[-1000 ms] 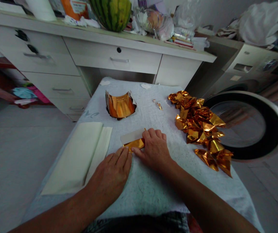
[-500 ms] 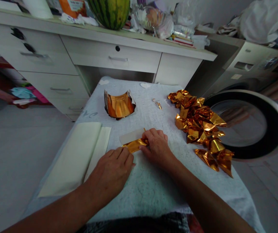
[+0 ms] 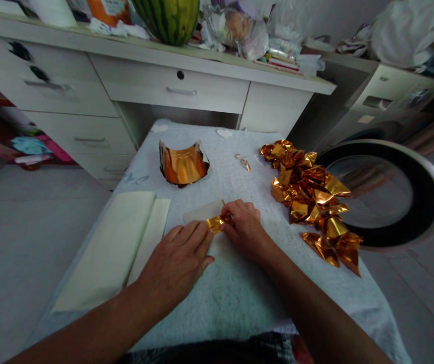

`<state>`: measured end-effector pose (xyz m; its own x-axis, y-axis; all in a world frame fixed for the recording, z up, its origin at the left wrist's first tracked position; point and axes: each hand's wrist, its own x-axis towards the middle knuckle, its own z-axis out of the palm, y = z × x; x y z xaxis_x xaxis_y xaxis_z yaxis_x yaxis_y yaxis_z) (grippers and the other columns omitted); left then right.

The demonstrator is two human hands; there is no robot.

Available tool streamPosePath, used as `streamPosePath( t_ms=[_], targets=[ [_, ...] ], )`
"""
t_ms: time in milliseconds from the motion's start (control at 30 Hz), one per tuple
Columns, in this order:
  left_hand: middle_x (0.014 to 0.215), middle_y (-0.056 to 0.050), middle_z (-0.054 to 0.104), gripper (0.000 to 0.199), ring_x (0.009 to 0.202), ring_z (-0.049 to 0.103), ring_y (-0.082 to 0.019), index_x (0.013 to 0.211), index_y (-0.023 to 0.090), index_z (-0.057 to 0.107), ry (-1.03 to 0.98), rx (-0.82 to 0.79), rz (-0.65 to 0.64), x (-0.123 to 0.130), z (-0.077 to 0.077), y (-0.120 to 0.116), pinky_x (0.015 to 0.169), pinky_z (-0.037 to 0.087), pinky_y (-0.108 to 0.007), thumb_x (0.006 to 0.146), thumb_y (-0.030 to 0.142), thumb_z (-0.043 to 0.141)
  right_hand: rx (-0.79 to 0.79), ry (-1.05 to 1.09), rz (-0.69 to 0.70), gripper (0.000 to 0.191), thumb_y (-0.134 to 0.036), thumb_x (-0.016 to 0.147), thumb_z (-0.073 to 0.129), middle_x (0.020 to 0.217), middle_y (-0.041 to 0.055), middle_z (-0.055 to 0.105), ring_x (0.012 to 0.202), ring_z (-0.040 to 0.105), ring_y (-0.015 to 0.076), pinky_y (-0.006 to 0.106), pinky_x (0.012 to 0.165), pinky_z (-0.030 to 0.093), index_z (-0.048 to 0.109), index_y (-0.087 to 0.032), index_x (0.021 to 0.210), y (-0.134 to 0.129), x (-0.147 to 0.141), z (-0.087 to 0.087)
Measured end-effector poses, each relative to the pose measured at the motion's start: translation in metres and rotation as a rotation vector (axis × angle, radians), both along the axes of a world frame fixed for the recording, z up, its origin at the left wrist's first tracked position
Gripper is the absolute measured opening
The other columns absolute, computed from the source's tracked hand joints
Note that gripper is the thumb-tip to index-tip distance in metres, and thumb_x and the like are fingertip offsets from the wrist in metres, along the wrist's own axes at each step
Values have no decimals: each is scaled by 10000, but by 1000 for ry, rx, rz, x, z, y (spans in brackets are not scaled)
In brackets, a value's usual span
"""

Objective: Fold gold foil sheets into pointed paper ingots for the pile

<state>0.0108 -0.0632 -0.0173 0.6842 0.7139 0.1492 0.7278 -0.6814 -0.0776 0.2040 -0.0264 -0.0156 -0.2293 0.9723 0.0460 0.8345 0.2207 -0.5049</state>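
A narrow strip of gold foil paper (image 3: 215, 224) lies on the cloth-covered table between my hands, with a white paper piece (image 3: 201, 211) along its far side. My left hand (image 3: 184, 253) rests flat over the foil's left part, fingers stretched out and thumb apart. At the strip's right end, my right hand (image 3: 245, 225) pinches the foil between thumb and fingers. Its far fingers hide that end. Beyond my hands stands a curved stack of gold foil sheets (image 3: 184, 164). Folded gold foil pieces (image 3: 307, 187) are heaped on the right.
Folded cream paper (image 3: 106, 247) covers the table's left side. Small foil scraps (image 3: 245, 163) lie near the middle. White drawers (image 3: 175, 86) stand behind the table, with a watermelon (image 3: 169, 20) on top. An open washing machine door (image 3: 383, 194) adjoins the right edge.
My left hand has flattened and slid forward and right over the foil, covering more of it. My right hand keeps its pinch at the other end. The view has shifted slightly.
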Motion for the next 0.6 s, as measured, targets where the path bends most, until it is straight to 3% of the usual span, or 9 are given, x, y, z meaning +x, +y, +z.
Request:
streamPosePath(
  t_ms=[100, 233, 600],
  targets=[
    [1365, -190, 581, 419, 1258, 537, -313, 1297, 63, 569, -41, 40, -82, -3, -14, 2, 1030, 464, -456, 942, 284, 536, -1, 28, 3, 195, -175, 837, 638, 1044, 26, 615, 985, 478, 230, 372, 858, 325, 574, -222, 1015, 1, 3, 0],
    [1378, -210, 567, 418, 1273, 541, -310, 1303, 45, 560, -52, 26, -99, -5, -24, 4, 1042, 472, -459, 979, 279, 434, 1, 2, -15, 245, -182, 829, 650, 1080, 44, 607, 1022, 476, 248, 387, 886, 328, 579, -223, 1059, 3, 7, -1],
    [1386, -226, 553, 402, 1278, 541, -322, 1287, 52, 558, -28, 7, -90, -4, -21, 4, 1045, 488, -464, 950, 263, 502, 25, -61, -97, 273, -188, 824, 639, 1090, 74, 599, 999, 483, 274, 402, 837, 334, 577, -227, 1087, 7, 31, 1]
  ],
)
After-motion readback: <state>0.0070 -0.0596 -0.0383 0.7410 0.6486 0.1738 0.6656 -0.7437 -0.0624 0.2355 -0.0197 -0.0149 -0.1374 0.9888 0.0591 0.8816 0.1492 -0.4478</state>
